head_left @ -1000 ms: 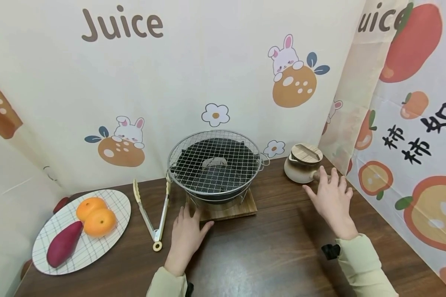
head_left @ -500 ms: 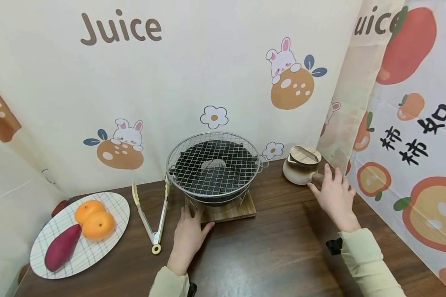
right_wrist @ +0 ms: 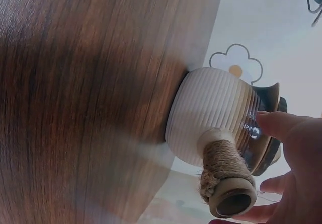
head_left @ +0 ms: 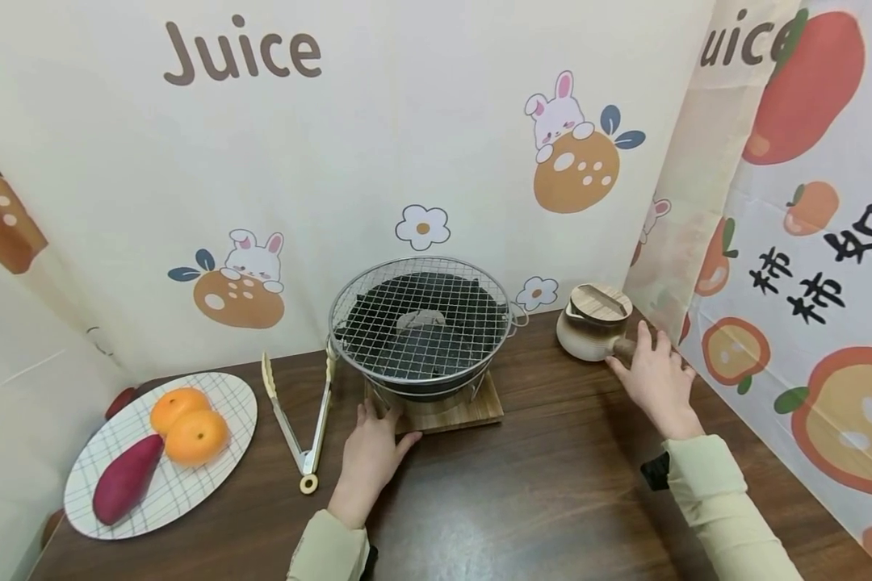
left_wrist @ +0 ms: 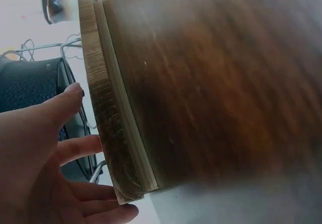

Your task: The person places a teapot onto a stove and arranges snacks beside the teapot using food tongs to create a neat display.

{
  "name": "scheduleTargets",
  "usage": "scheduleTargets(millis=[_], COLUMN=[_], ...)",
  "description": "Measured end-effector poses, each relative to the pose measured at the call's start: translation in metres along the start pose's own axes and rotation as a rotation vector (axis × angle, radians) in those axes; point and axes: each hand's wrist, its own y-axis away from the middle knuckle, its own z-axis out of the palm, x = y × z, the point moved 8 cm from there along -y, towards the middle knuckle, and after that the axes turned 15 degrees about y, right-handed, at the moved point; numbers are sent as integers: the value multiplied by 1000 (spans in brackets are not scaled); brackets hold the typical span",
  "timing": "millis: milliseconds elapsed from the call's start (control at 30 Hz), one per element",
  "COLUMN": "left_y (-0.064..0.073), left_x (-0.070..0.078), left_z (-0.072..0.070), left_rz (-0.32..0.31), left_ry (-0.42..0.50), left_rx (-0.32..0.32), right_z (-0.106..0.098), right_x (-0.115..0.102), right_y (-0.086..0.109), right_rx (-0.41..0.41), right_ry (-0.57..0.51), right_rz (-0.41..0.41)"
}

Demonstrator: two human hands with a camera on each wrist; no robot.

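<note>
My left hand [head_left: 371, 452] lies at the front left corner of a wooden board [head_left: 456, 418]. A round charcoal-type grill with a wire mesh [head_left: 421, 319] stands on that board. In the left wrist view, the outstretched fingers touch the board's edge [left_wrist: 108, 103]. At the right, my right hand [head_left: 661, 383] is spread around the handle [head_left: 625, 349] of a small ceramic teapot [head_left: 584, 345] with a wooden lid [head_left: 601, 302]. The right wrist view shows the rope-wrapped handle [right_wrist: 227, 166] with the thumb near the pot's dark upper part. No firm grip shows there.
Metal tongs with cream tips [head_left: 309, 460] lie spread left of the grill. Further left, an oval checked plate [head_left: 218, 484] bears two oranges [head_left: 196, 437] and a purple sweet potato [head_left: 127, 480]. Printed cloth walls [head_left: 378, 145] border the brown table [head_left: 523, 500] behind and at the right.
My right hand has shifted slightly right and its thumb has come up to the teapot's handle. The left hand has stayed by the board, moving only a little. The teapot and grill have not moved.
</note>
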Motion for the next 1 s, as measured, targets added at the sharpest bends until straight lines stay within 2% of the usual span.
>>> scheduleTargets(millis=[167,333,567,767,1000], left_y=[-2,-7,-10,-10,-10], left_x=[5,10,9,9,9], left_z=[-3,-5,-1,1,0], left_rz=[33,62,51,51,71], left_ry=[-49,-106,-165,-215,-219], left_rx=[22,49,43,72,93], right_z=[6,9,14,14,13], right_x=[1,4,7,7,10], right_y=[-6,-10,-14,-19,-29], right_rx=[-38,-43,-62,-73,-100], right_ry=[9,11,27,44,99], right_rz=[0,4,0,-7,-12])
